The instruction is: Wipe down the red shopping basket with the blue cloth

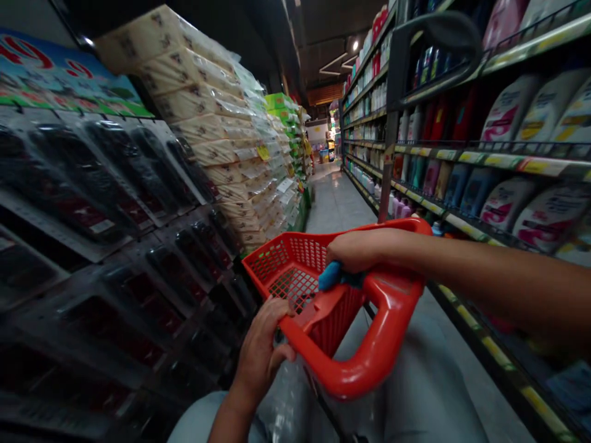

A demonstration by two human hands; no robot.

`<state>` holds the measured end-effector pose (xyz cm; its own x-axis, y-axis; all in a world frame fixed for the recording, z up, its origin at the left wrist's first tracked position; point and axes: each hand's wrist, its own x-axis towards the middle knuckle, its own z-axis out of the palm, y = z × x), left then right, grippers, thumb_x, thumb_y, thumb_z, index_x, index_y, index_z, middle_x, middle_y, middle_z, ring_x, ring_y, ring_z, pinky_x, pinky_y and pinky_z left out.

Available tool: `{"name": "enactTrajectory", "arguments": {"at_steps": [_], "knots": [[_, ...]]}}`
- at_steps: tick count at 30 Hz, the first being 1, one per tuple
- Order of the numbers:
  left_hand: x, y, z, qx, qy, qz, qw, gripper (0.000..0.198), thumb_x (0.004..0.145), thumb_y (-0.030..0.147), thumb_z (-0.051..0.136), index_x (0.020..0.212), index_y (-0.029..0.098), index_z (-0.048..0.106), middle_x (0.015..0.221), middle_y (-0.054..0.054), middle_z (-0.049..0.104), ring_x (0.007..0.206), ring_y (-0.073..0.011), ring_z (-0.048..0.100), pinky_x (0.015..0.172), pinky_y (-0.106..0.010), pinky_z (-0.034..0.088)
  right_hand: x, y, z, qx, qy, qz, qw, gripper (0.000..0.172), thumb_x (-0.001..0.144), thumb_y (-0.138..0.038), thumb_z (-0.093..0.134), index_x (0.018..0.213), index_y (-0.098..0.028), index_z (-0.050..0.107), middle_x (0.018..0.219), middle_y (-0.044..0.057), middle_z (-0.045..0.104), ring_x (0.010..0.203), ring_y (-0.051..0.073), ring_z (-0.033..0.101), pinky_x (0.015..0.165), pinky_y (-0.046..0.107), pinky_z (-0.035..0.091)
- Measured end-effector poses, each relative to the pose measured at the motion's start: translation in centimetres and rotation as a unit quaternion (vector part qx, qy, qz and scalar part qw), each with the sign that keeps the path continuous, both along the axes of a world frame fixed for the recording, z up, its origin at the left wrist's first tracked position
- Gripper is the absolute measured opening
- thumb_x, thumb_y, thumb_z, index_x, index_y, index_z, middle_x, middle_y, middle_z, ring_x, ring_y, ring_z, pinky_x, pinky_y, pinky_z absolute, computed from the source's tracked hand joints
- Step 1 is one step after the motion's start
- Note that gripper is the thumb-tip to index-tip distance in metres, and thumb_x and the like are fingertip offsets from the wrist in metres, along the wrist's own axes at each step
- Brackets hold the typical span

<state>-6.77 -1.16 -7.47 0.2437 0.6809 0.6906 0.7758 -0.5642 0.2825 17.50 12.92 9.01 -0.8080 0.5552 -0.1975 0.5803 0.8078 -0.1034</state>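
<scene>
A red plastic shopping basket (295, 264) with a thick looped handle (383, 344) sits in front of me in a shop aisle. My right hand (357, 251) reaches across from the right and is closed on a blue grip (330, 275) at the basket's near rim. My left hand (263, 351) comes up from below, its fingers curled round the basket's near left corner. The mesh inside the basket shows nothing in it.
Hanging packaged goods (115, 203) fill the left shelving, with stacked tissue packs (217, 123) beyond them. Shelves of bottles (503, 197) line the right side. The tiled aisle floor (337, 203) runs ahead between them. Grey trouser legs (415, 400) show below.
</scene>
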Motion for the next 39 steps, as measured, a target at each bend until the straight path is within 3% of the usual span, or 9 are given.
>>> {"name": "enactTrajectory", "arguments": {"at_steps": [2, 5, 10, 16, 18, 22, 25, 31, 39], "knots": [[-0.6, -0.1, 0.1, -0.017, -0.023, -0.004, 1.000, 0.068, 0.087, 0.075, 0.037, 0.131, 0.027, 0.056, 0.126, -0.010, 0.067, 0.125, -0.0264, 0.061, 0.117, -0.049, 0.041, 0.8, -0.4, 1.0, 0.052, 0.009, -0.014, 0.999, 0.018, 0.082, -0.009, 0.065, 0.090, -0.015, 0.079, 0.081, 0.009, 0.072, 0.072, 0.020, 0.065, 0.063, 0.029, 0.041], [-1.3, 0.0, 0.1, -0.046, -0.054, 0.003, 0.997, 0.067, 0.088, 0.075, 0.040, 0.133, 0.029, 0.057, 0.136, -0.010, 0.063, 0.130, -0.0288, 0.057, 0.116, -0.051, 0.043, 2.0, -5.1, 1.5, 0.142, 0.143, 0.094, 0.975, 0.021, 0.083, -0.012, 0.068, 0.098, -0.023, 0.078, 0.095, 0.006, 0.072, 0.083, 0.019, 0.063, 0.067, 0.029, 0.041], [-2.7, 0.1, 0.6, -0.120, -0.077, 0.031, 0.989, 0.051, 0.094, 0.059, 0.047, 0.136, 0.030, 0.057, 0.149, -0.009, 0.054, 0.140, -0.0302, 0.049, 0.119, -0.054, 0.039, 3.7, -13.4, -3.2, 0.283, 0.368, 0.213, 0.859, 0.021, 0.094, -0.036, 0.062, 0.108, -0.028, 0.074, 0.102, 0.001, 0.071, 0.086, 0.021, 0.058, 0.063, 0.033, 0.042], [-2.4, -1.7, 3.0, -0.165, -0.132, 0.075, 0.975, 0.059, 0.094, 0.066, 0.039, 0.134, 0.027, 0.060, 0.151, -0.010, 0.053, 0.142, -0.0291, 0.048, 0.121, -0.051, 0.036, 9.6, -8.1, -9.0, 0.374, 0.440, -0.173, 0.798, 0.053, 0.078, 0.002, 0.048, 0.117, -0.023, 0.073, 0.125, 0.009, 0.064, 0.111, 0.029, 0.052, 0.093, 0.048, 0.046], [-0.2, -3.0, 4.2, -0.129, -0.181, 0.098, 0.970, 0.058, 0.098, 0.062, 0.028, 0.129, 0.027, 0.062, 0.149, -0.009, 0.055, 0.140, -0.0272, 0.050, 0.118, -0.049, 0.040, 9.7, -7.9, -9.8, 0.372, 0.462, -0.217, 0.775, 0.061, 0.070, 0.005, 0.048, 0.119, -0.023, 0.073, 0.125, 0.008, 0.064, 0.111, 0.030, 0.050, 0.096, 0.050, 0.046], [5.3, -5.5, 6.0, 0.017, -0.103, 0.076, 0.992, 0.040, 0.103, 0.044, 0.032, 0.121, 0.027, 0.064, 0.131, -0.005, 0.066, 0.126, -0.0211, 0.059, 0.118, -0.042, 0.039, 7.2, -11.2, -10.3, 0.334, 0.503, -0.107, 0.790, 0.069, 0.068, 0.004, 0.051, 0.125, -0.029, 0.069, 0.127, 0.003, 0.065, 0.114, 0.029, 0.048, 0.099, 0.048, 0.046], [7.4, -6.0, 6.5, 0.092, 0.001, 0.067, 0.994, 0.026, 0.101, 0.032, 0.043, 0.111, 0.025, 0.065, 0.104, -0.002, 0.070, 0.107, -0.0162, 0.062, 0.108, -0.032, 0.042, 7.4, -10.5, -10.4, 0.336, 0.509, -0.121, 0.783, 0.065, 0.070, 0.004, 0.051, 0.122, -0.029, 0.072, 0.123, 0.003, 0.067, 0.112, 0.028, 0.048, 0.100, 0.047, 0.045], [7.1, -5.4, 6.5, 0.095, -0.016, 0.059, 0.994, 0.025, 0.102, 0.028, 0.040, 0.093, 0.022, 0.062, 0.087, -0.001, 0.062, 0.092, -0.0148, 0.058, 0.092, -0.030, 0.045, 12.2, -3.8, -10.1, 0.331, 0.458, -0.268, 0.780, 0.056, 0.067, 0.001, 0.051, 0.108, -0.024, 0.078, 0.116, 0.007, 0.069, 0.109, 0.030, 0.048, 0.098, 0.049, 0.046], [4.0, -4.9, 4.8, 0.166, -0.152, 0.102, 0.969, 0.032, 0.101, 0.028, 0.035, 0.087, 0.021, 0.062, 0.090, -0.003, 0.064, 0.095, -0.0189, 0.063, 0.100, -0.043, 0.049, 11.9, -6.8, -8.3, 0.302, 0.384, -0.205, 0.848, 0.060, 0.065, 0.001, 0.050, 0.110, -0.028, 0.077, 0.116, 0.004, 0.071, 0.108, 0.028, 0.049, 0.098, 0.046, 0.043]]}}
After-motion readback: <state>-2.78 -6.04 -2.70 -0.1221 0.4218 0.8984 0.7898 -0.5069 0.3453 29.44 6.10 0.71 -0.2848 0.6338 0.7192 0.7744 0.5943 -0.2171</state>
